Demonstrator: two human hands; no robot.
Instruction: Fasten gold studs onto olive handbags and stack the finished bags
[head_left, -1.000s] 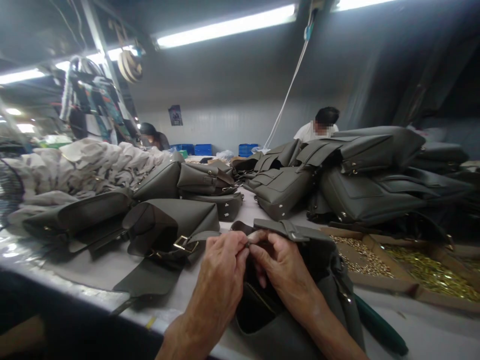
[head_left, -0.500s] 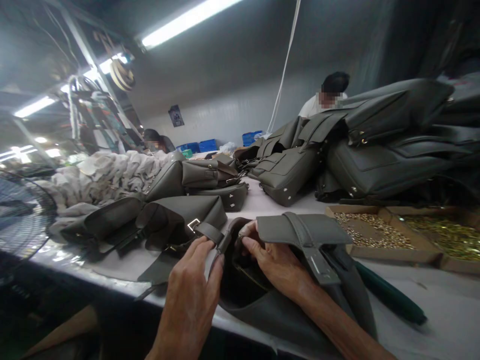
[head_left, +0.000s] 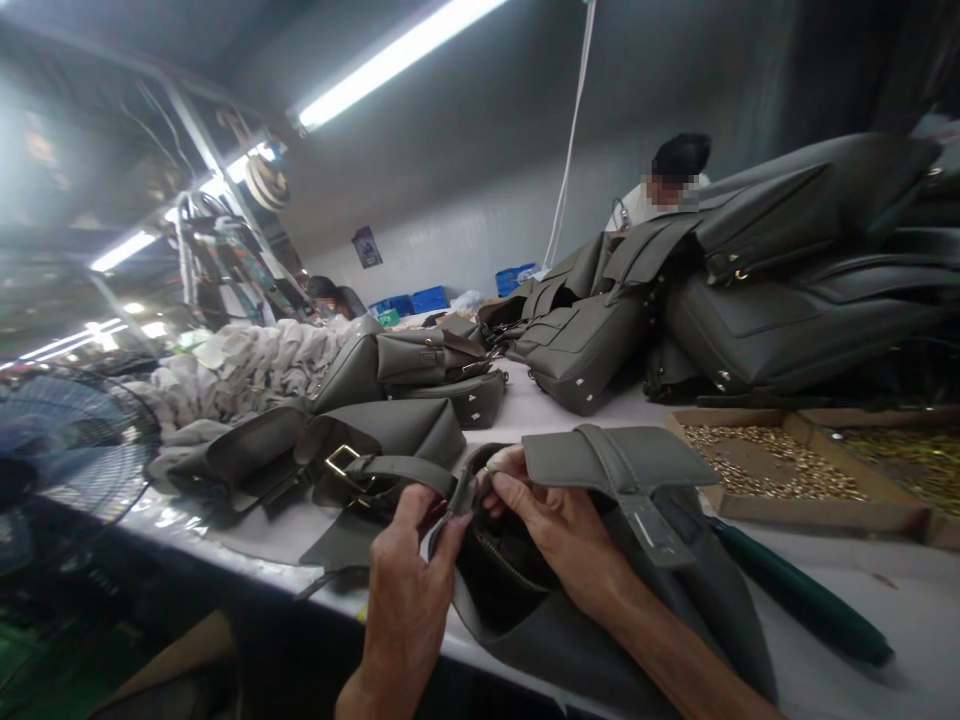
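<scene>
A dark grey-green leather bag [head_left: 600, 640] lies open in front of me, its zipper [head_left: 510, 560] showing along the mouth. My left hand [head_left: 416, 580] pinches the bag's edge by a short strap [head_left: 409, 472] that ends in a gold buckle [head_left: 345, 462]. Inside the mouth, my right hand [head_left: 559, 530] grips the rim close to my left fingertips; what its fingertips hold beyond the rim is hidden. Over the right wrist hangs the bag's flap [head_left: 622, 465], with a metal plate on its tab.
Beside the bag lies a dark green handled tool [head_left: 810, 600]. Cardboard trays of small gold fittings [head_left: 772, 465] stand to the right. Similar bags [head_left: 817, 330] are piled behind. A fan [head_left: 75, 450] and crumpled pale material [head_left: 255, 370] are left; another person [head_left: 660, 190] sits beyond.
My left hand has shifted its hold along the bag's edge, and the buckled strap now stretches out to the left. The right hand stays at the rim. The view has turned slightly.
</scene>
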